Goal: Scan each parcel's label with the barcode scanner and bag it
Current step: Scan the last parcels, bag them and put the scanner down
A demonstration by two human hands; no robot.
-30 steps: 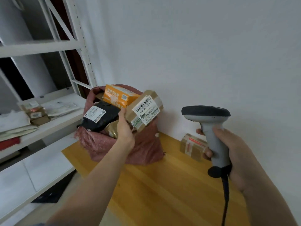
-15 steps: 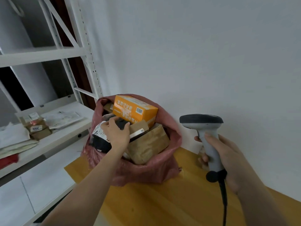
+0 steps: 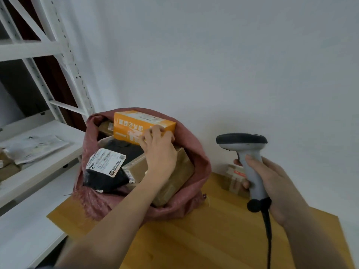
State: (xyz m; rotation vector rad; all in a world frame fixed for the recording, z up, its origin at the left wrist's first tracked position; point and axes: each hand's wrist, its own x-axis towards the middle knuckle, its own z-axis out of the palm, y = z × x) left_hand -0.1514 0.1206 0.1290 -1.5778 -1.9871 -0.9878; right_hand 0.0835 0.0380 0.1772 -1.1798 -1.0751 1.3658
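Since a moment ago, the left hand (image 3: 159,150) has moved off the brown parcel (image 3: 174,177) and up to the orange box (image 3: 136,127), and the brown parcel now lies down inside the red bag (image 3: 196,152) rather than being held above it. Left fingers (image 3: 153,131) curl over the near right corner of the orange box, touching its edge; whether they truly grip it or only rest there I cannot tell for certain, though they look bent around the corner. That box sits at the back of the bag's open mouth, highest of the pile. A black parcel (image 3: 108,177) with a white label (image 3: 105,162) lies at the bag's left side, the brown parcel to the right under the left wrist.

On the right, the right hand (image 3: 272,183) grips the handle of the barcode scanner (image 3: 246,150), fingers wrapped round it, the dark head pointing left toward the bag and the cable hanging down. Behind this hand a small taped carton (image 3: 233,177) stands on the wooden surface (image 3: 213,239), near the wall. White shelving (image 3: 38,152) at the left carries papers and packets.
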